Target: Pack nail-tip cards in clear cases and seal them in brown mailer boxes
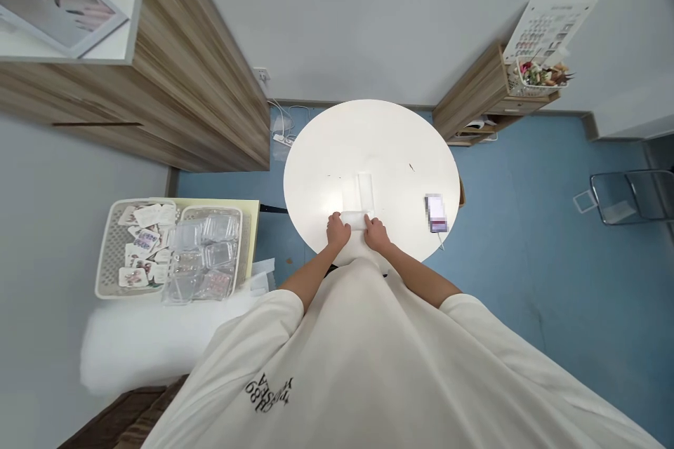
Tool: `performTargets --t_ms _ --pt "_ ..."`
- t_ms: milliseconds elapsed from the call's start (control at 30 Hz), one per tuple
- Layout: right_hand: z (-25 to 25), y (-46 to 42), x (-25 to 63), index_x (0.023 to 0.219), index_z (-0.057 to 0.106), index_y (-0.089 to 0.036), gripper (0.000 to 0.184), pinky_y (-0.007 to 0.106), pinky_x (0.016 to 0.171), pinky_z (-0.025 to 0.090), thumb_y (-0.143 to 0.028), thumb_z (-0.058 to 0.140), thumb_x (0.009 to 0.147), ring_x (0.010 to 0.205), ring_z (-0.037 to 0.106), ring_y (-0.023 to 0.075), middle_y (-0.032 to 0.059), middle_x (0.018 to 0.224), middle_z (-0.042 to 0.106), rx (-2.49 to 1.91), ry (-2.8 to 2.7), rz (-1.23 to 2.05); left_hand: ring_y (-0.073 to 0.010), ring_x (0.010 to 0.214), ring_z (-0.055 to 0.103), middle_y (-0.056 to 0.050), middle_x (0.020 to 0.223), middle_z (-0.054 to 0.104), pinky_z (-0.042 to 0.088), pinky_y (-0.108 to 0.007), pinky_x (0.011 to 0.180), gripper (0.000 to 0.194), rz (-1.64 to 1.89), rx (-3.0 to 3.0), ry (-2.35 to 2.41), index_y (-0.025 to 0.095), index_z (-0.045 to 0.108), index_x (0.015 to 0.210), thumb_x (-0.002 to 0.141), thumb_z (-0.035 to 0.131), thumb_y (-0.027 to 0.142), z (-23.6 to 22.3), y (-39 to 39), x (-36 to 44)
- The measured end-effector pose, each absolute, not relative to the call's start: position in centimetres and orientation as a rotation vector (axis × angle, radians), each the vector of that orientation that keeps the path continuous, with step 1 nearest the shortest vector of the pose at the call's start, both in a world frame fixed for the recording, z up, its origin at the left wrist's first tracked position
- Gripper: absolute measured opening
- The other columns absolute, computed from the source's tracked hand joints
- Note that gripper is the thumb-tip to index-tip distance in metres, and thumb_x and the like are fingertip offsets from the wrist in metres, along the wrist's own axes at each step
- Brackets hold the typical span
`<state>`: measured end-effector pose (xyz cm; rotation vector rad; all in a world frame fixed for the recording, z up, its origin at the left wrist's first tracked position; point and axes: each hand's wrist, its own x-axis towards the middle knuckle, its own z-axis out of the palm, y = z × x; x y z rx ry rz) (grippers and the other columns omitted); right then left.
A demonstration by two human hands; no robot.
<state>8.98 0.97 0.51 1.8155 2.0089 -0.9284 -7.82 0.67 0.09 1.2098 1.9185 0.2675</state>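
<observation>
Head view shows the left hand and the right hand at the near side of a round white table, fingers partly curled at opposite ends of a pale, flat strip; whether they grip it or only press on it, I cannot tell. Just beyond the strip lies a see-through rectangular piece. Toward the table's right edge sits a phone, its screen blurred out
</observation>
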Motion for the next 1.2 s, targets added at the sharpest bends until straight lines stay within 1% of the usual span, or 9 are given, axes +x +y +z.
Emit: performTargets --t_ms 133,233,500,667,767,833,967,1067,1200 --pt "1.1 1.9 9.0 0.161 0.026 -0.015 0.070 0.041 0.099 0.042 -0.013 0.044 0.093 0.117 0.052 0.0320 0.0204 0.132 0.052 1.738 1.979 -0.941 -0.0294 0.112 0.064 -0.017 0.142 0.048 0.053 -0.039 0.084 0.042 0.236 0.998 1.907 0.022 0.041 0.128 0.090 0.057 0.025 -0.4 0.8 -7.9" --pt "1.3 2.4 9.1 0.159 0.029 -0.014 0.067 0.037 0.094 0.044 -0.010 0.041 0.094 0.112 0.056 0.0298 0.0192 0.127 0.056 1.731 1.969 -0.956 -0.0288 0.104 0.067 -0.018 0.140 0.049 0.054 -0.039 0.078 0.048 0.238 0.928 1.894 0.022 0.039 0.129 0.087 0.062 0.028 -0.8 1.4 -7.6" --pt "0.9 2.6 8.8 0.156 0.032 -0.018 0.060 0.034 0.093 0.044 -0.015 0.044 0.098 0.113 0.058 0.0277 0.0161 0.127 0.060 1.842 1.959 -0.943 -0.0316 0.102 0.070 -0.017 0.119 0.067 0.053 -0.039 0.078 0.062 0.147 0.723 1.838 0.016 0.039 0.135 0.084 0.067 0.039 -1.8 3.0 -7.4" --pt "0.8 2.6 8.7 0.155 0.032 -0.018 0.061 0.034 0.092 0.044 -0.015 0.049 0.096 0.113 0.058 0.0279 0.0158 0.127 0.060 1.853 1.967 -0.962 -0.0294 0.096 0.069 -0.009 0.099 0.070 0.051 -0.039 0.077 0.033 0.170 0.866 1.827 0.023 0.055 0.110 0.084 0.067 0.040 -2.3 3.4 -7.4" --pt "1.0 2.4 8.7 0.154 0.033 -0.019 0.061 0.035 0.092 0.044 -0.015 0.049 0.096 0.113 0.057 0.0283 0.0157 0.125 0.060 1.866 1.966 -0.960 -0.0275 0.095 0.068 -0.005 0.089 0.069 0.050 -0.037 0.077 0.024 0.143 0.974 1.840 0.024 0.056 0.098 0.083 0.070 0.037 -2.3 3.6 -7.3" --pt "1.1 2.2 8.8 0.154 0.034 -0.019 0.061 0.035 0.093 0.043 -0.015 0.049 0.095 0.114 0.057 0.0282 0.0154 0.125 0.059 1.874 1.973 -0.957 -0.0236 0.094 0.067 -0.005 0.095 0.069 0.050 -0.033 0.075 0.026 0.157 0.958 1.817 0.023 0.055 0.101 0.083 0.070 0.035 -2.2 3.6 -7.1" --pt "1.1 2.3 9.3 0.157 0.027 -0.021 0.067 0.034 0.094 0.042 -0.015 0.051 0.095 0.112 0.057 0.0271 0.0135 0.124 0.060 1.880 2.005 -1.006 -0.0186 0.094 0.067 -0.006 0.108 0.068 0.049 -0.026 0.074 0.044 0.251 0.949 1.724 0.021 0.048 0.121 0.084 0.071 0.027 -1.8 3.4 -6.6" --pt "0.8 2.7 9.7 0.161 0.020 -0.022 0.073 0.035 0.094 0.042 -0.017 0.052 0.095 0.111 0.058 0.0273 0.0135 0.123 0.060 1.838 2.020 -1.035 -0.0192 0.094 0.067 -0.005 0.105 0.069 0.049 -0.027 0.077 0.044 0.259 1.001 1.714 0.021 0.048 0.124 0.084 0.069 0.024 -1.4 3.3 -6.2" --pt "0.2 2.9 9.8 0.163 0.021 -0.024 0.073 0.035 0.095 0.041 -0.018 0.051 0.096 0.114 0.055 0.0281 0.0152 0.129 0.055 1.778 2.003 -1.010 -0.0191 0.092 0.068 -0.005 0.101 0.070 0.049 -0.029 0.078 0.048 0.248 1.039 1.724 0.021 0.047 0.127 0.084 0.069 0.021 -0.8 3.5 -5.3"
